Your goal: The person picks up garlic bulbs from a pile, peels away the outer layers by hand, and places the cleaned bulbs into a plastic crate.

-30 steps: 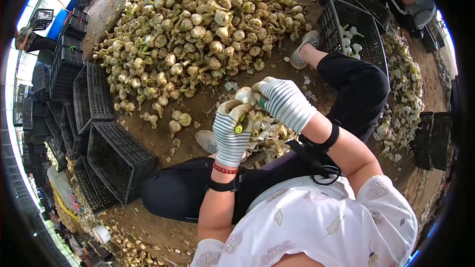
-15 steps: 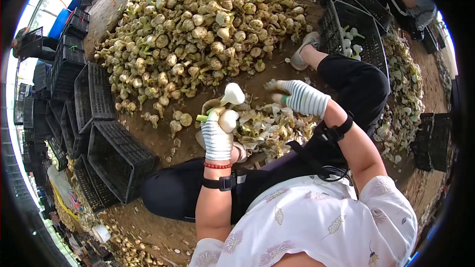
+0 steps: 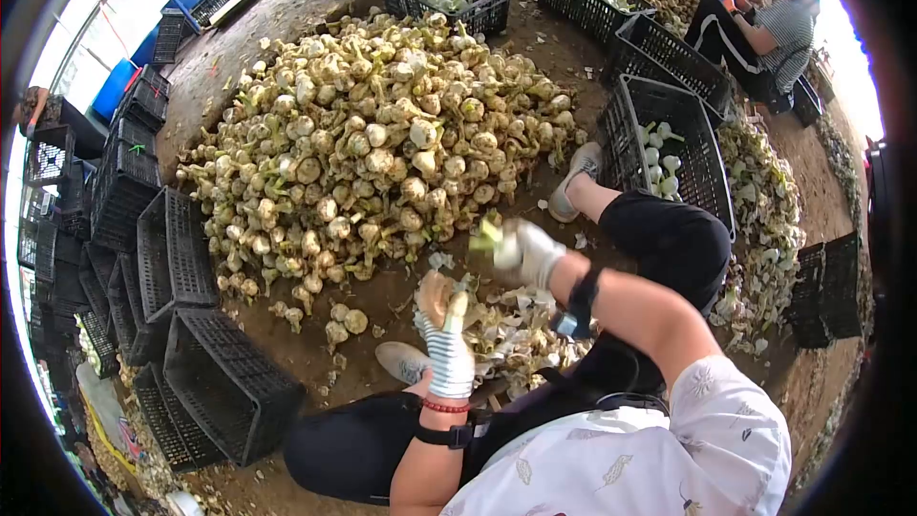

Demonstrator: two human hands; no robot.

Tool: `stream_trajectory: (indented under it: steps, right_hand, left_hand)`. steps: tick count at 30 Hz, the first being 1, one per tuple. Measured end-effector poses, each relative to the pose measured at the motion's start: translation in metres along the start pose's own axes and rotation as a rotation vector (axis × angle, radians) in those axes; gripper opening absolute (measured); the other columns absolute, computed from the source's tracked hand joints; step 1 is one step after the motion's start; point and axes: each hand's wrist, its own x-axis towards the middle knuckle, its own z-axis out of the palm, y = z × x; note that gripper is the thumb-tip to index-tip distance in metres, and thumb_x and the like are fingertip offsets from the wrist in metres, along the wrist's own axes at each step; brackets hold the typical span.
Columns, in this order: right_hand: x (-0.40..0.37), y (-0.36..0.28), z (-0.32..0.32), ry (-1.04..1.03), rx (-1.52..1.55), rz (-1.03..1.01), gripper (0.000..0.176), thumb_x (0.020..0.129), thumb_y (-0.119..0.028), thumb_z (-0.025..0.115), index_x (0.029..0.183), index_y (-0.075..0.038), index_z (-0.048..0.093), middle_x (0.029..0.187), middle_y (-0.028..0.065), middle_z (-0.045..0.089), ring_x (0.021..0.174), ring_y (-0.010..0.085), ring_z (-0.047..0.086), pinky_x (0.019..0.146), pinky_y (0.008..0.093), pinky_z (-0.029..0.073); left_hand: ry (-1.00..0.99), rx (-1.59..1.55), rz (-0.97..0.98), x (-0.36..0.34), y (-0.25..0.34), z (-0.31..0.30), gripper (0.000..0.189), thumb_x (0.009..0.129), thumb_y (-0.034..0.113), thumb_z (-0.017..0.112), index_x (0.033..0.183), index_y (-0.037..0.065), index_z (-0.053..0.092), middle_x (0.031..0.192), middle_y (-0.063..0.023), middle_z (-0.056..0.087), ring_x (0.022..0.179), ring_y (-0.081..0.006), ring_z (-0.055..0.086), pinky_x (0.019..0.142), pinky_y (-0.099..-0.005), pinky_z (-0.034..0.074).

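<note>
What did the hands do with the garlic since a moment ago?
The two hands, together on one garlic before, came apart. The right hand moved off and is blurred, with something green. The left hand grips a garlic piece. The garlic pile, black crates and peelings stayed put.

The right hand (image 3: 525,250) is blurred, so whether it grips the greenish scrap (image 3: 487,234) beside it cannot be told.

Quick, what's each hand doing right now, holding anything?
Left hand: closed on a garlic bulb.
Right hand: blurred, closed on a greenish bit; what it is cannot be told.
</note>
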Motion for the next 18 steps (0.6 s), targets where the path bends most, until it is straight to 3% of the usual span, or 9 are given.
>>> stream_trajectory:
  steps: [5,8,9,11,13,15,16,17,18]
  right_hand:
    - [-0.058,-0.145,0.232,-0.064,0.061,-0.553,0.061,0.102,-0.044,0.046,0.148,-0.006,0.034,0.148,0.0185,0.045,0.141,0.0266,0.040,0.112,0.0407,0.043]
    - [0.003,-0.252,0.243,-0.309,-0.272,-0.861,0.066,0.103,-0.045,0.043,0.150,-0.002,0.027,0.151,0.0306,0.031,0.132,0.0377,0.049,0.104,0.0604,0.047]
    - [0.011,-0.252,0.239,-0.318,-0.336,-0.930,0.060,0.102,-0.042,0.049,0.144,-0.001,0.034,0.137,0.0292,0.049,0.119,0.0399,0.059,0.096,0.0565,0.054]
    - [0.002,-0.242,0.199,-0.230,-0.473,-0.925,0.045,0.101,-0.032,0.054,0.133,-0.002,0.044,0.120,0.0240,0.060,0.094,0.0271,0.070,0.073,0.0410,0.062]
    - [0.040,-0.248,0.118,0.041,-0.574,-0.997,0.030,0.099,-0.024,0.057,0.120,-0.003,0.054,0.097,0.0158,0.068,0.080,0.0245,0.069,0.064,0.0368,0.059]
    - [0.062,-0.231,0.019,0.480,-1.232,-0.902,0.019,0.097,-0.017,0.056,0.109,-0.003,0.061,0.086,0.0115,0.069,0.069,0.0233,0.065,0.060,0.0332,0.052]
    - [0.092,-0.219,-0.045,0.420,-1.002,-0.930,0.017,0.095,-0.014,0.055,0.102,-0.001,0.064,0.084,0.0112,0.068,0.066,0.0228,0.062,0.055,0.0330,0.047]
    - [0.111,-0.209,-0.083,0.730,-1.746,-0.684,0.038,0.085,-0.029,0.066,0.107,0.002,0.066,0.099,0.0178,0.071,0.095,0.0306,0.067,0.080,0.0397,0.052]
    - [0.098,-0.176,-0.087,0.702,-1.622,-0.654,0.047,0.084,-0.032,0.069,0.115,0.002,0.063,0.104,0.0200,0.070,0.100,0.0335,0.066,0.084,0.0399,0.051]
  left_hand:
    - [0.003,-0.018,-0.070,0.006,-0.005,-0.007,0.063,0.096,0.021,0.060,0.151,0.006,0.033,0.154,-0.0112,0.036,0.143,-0.0248,0.033,0.118,-0.0393,0.025]
    - [0.046,-0.034,-0.122,0.012,-0.004,-0.008,0.059,0.097,0.023,0.057,0.150,0.007,0.036,0.153,-0.0105,0.038,0.143,-0.0235,0.033,0.119,-0.0379,0.023]
    - [0.086,-0.064,-0.145,0.015,-0.002,-0.005,0.056,0.098,0.023,0.056,0.149,0.008,0.039,0.152,-0.0098,0.040,0.142,-0.0217,0.033,0.119,-0.0363,0.022]
    - [0.082,-0.091,-0.105,0.014,-0.005,-0.008,0.053,0.098,0.023,0.057,0.146,0.009,0.043,0.150,-0.0081,0.043,0.140,-0.0213,0.037,0.117,-0.0361,0.026]
    - [0.005,0.086,0.066,0.013,-0.018,-0.016,0.048,0.098,0.023,0.056,0.143,0.009,0.047,0.147,-0.0073,0.047,0.136,-0.0213,0.042,0.114,-0.0366,0.030]
    - [0.033,0.066,-0.006,0.011,-0.021,-0.016,0.047,0.098,0.023,0.056,0.142,0.009,0.048,0.146,-0.0069,0.048,0.135,-0.0211,0.043,0.114,-0.0369,0.031]
    - [0.051,0.033,-0.062,0.011,-0.021,-0.013,0.046,0.098,0.023,0.057,0.140,0.008,0.049,0.144,-0.0064,0.049,0.134,-0.0209,0.044,0.113,-0.0371,0.031]
    - [0.067,-0.001,-0.117,0.011,-0.020,-0.009,0.045,0.098,0.023,0.057,0.139,0.008,0.050,0.142,-0.0060,0.051,0.133,-0.0206,0.045,0.113,-0.0373,0.032]
    - [0.081,-0.037,-0.169,0.013,-0.020,-0.006,0.044,0.097,0.023,0.057,0.138,0.008,0.051,0.141,-0.0056,0.052,0.133,-0.0204,0.045,0.113,-0.0375,0.032]
